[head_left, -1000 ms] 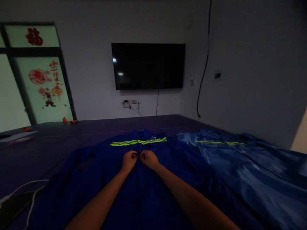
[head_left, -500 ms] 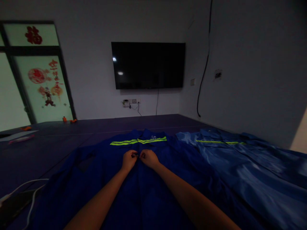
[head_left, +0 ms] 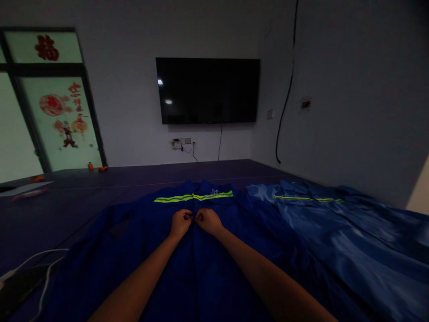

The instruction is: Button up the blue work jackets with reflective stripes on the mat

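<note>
A dark blue work jacket [head_left: 197,268] lies spread out in front of me, its collar pointing away. Bright yellow-green reflective strips [head_left: 174,199] cross its chest, and a small pale mark sits above the right strip. At the centre front, just below the strips, my left hand [head_left: 182,222] pinches the jacket's front edge with thumb and fingers. My right hand [head_left: 208,221] is closed the same way on the opposite edge, its fingertips nearly meeting the left ones. Whatever fastener may lie between the fingertips is too small and dark to make out.
Another blue garment [head_left: 351,241] with a yellow-green strip is laid out on the right. White cables [head_left: 48,270] run beside a dark flat object at lower left. The purple floor [head_left: 134,176] reaches a wall with a television [head_left: 208,91]; a black cable [head_left: 284,105] hangs at right.
Both hands keep their pinch at the jacket's front, with hardly any movement. The view has shifted very slightly.
</note>
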